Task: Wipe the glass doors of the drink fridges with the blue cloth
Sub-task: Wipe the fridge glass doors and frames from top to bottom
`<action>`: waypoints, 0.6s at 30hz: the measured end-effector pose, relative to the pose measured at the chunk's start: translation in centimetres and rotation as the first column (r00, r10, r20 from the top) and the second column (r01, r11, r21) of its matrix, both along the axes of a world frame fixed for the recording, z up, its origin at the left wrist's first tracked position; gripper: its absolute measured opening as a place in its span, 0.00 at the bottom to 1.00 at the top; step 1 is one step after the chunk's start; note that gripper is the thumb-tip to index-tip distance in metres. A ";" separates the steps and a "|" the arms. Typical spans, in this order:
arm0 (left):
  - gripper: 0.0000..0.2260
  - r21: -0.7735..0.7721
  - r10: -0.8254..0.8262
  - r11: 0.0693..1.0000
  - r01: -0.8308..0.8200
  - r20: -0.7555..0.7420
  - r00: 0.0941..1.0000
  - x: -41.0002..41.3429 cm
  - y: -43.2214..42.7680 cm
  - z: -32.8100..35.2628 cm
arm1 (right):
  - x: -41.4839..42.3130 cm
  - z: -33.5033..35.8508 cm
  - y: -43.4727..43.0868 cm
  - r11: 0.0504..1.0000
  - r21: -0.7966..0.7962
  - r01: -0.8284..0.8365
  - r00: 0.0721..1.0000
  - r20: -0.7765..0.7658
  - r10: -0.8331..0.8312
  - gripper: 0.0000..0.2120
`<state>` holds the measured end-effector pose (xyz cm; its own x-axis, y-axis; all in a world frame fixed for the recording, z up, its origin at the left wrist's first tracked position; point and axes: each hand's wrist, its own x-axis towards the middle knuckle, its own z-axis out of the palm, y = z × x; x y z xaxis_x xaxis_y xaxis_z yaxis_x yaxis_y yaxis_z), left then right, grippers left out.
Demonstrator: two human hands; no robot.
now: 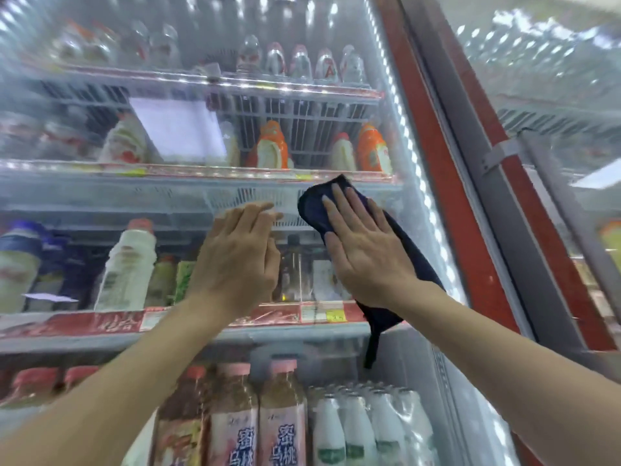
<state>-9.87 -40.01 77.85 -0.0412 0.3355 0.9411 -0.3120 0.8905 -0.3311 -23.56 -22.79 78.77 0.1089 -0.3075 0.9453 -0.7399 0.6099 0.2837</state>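
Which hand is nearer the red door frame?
Right. The right hand presses the cloth flat on the glass, just left of the red frame. The left hand is further left, beyond the right hand.

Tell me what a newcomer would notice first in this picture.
The right hand presses a blue cloth flat against the glass door, centre right, at the middle shelves. The left hand is raised just beside it, fingers relaxed, holding nothing. Behind the glass stand orange bottles above the cloth, and a red frame runs down the door's right edge.
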 end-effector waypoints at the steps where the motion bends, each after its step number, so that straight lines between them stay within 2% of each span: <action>1: 0.18 0.002 -0.033 0.999 0.033 -0.002 0.999 0.0 0.3 -0.2 | 0.3 -1.6 -0.1 1.000 0.021 0.005 1.000 -0.014 -0.005 0.29; 5: 0.15 -0.017 -0.280 0.959 0.284 0.113 0.953 1.9 -0.6 -0.9 | 0.4 -5.8 0.2 0.984 0.174 0.031 0.996 -0.093 -0.015 0.30; 8: 0.14 -0.016 -0.200 0.980 0.201 0.038 0.979 4.5 -3.9 0.1 | 0.3 -3.0 0.8 0.979 0.202 0.036 0.992 -0.123 -0.012 0.30; 10: 0.15 0.026 -0.105 0.994 0.105 -0.011 0.994 5.1 -5.1 0.9 | 0.6 1.0 0.3 0.989 0.146 0.021 0.996 -0.084 -0.009 0.31; 12: 0.16 0.003 0.016 1.000 -0.016 -0.012 1.000 4.1 -4.9 0.6 | 1.1 4.8 -0.6 0.997 0.072 0.014 1.000 -0.029 -0.012 0.31; 15: 0.16 -0.031 0.016 0.999 -0.017 -0.011 1.000 3.5 -5.3 0.5 | 1.5 8.1 -2.1 1.000 0.009 0.019 1.000 0.021 -0.019 0.33; 18: 0.16 -0.039 -0.012 0.999 0.011 -0.039 0.999 3.6 -5.5 0.5 | 1.8 7.3 -2.9 1.000 -0.011 0.017 0.999 0.031 -0.017 0.33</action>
<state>-6.26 -45.50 78.40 -0.0004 0.3720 0.9282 -0.3152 0.8809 -0.3532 -21.73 -25.74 86.10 0.0742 -0.2985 0.9515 -0.7378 0.6255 0.2537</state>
